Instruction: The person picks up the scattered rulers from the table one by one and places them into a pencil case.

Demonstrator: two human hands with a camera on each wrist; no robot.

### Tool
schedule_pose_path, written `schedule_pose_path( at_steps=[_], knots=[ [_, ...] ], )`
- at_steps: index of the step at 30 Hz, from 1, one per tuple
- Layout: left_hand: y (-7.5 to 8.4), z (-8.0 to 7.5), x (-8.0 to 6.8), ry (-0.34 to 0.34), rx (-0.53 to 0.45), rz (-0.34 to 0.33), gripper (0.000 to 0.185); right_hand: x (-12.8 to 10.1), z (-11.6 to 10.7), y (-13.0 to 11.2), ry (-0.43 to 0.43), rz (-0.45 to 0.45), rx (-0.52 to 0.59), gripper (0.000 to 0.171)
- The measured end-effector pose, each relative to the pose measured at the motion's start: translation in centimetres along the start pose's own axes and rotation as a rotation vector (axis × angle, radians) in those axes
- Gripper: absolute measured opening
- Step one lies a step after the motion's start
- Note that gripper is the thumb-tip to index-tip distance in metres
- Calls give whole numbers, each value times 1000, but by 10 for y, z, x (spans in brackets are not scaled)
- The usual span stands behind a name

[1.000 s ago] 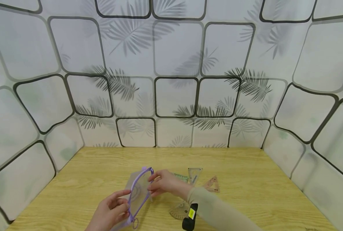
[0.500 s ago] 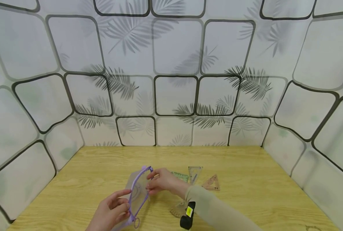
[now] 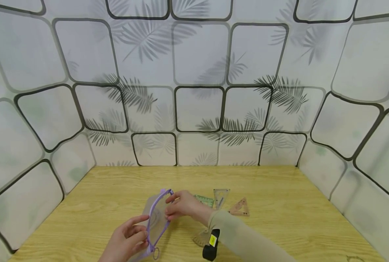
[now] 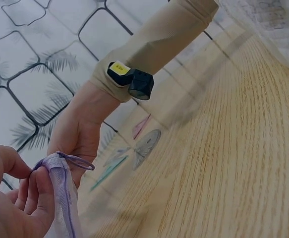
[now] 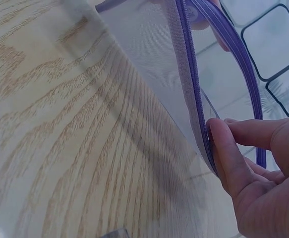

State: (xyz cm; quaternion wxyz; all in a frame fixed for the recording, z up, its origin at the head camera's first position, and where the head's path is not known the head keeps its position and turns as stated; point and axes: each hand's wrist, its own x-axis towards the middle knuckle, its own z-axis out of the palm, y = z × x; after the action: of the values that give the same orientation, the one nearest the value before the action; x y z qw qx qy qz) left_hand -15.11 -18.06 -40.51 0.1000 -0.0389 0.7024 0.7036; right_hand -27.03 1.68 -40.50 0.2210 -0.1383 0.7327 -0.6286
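Note:
My left hand (image 3: 127,238) pinches the near end of a translucent mesh zip pouch (image 3: 158,227) with purple zip edges. The pouch stands tilted with its mouth spread apart, and a pull loop (image 4: 80,161) hangs by the left fingers. At the mouth's right side is my right hand (image 3: 186,205), its fingertips between the two zip edges (image 5: 189,59). Thumb and index finger there pinch a thin clear piece (image 5: 209,103), whose kind I cannot tell. A faint round outline shows through the mesh.
Right of the pouch lie a green measuring piece (image 3: 205,200), a clear set square (image 3: 220,196), a pink set square (image 3: 241,208) and a clear protractor (image 3: 200,239), partly behind the right wrist's camera (image 3: 210,250). Patterned curtain walls (image 3: 197,109) enclose the wooden table (image 3: 279,225).
My right hand has shifted slightly left into the pouch's mouth. The pull loop has swung a little to the right; my left hand stays almost in place.

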Motion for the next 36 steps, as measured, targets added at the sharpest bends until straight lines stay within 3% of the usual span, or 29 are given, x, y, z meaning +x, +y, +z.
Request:
schedule_pose_path(
  at_steps=[3,12,28,36],
  knots=[
    [0,0,0,4,-4,1,62,-1,0,-1,-2,-3,-8,37],
    [1,-1,-1,-19,-15,4,65,-10,0,-6,48,-59,-165,33],
    [3,1,0,7,-30,-10,66,-17,-12,-3,72,-98,-213,34],
    [2,-1,0,-17,-48,-18,66,-21,-23,3,64,-115,-240,35]
  ],
)
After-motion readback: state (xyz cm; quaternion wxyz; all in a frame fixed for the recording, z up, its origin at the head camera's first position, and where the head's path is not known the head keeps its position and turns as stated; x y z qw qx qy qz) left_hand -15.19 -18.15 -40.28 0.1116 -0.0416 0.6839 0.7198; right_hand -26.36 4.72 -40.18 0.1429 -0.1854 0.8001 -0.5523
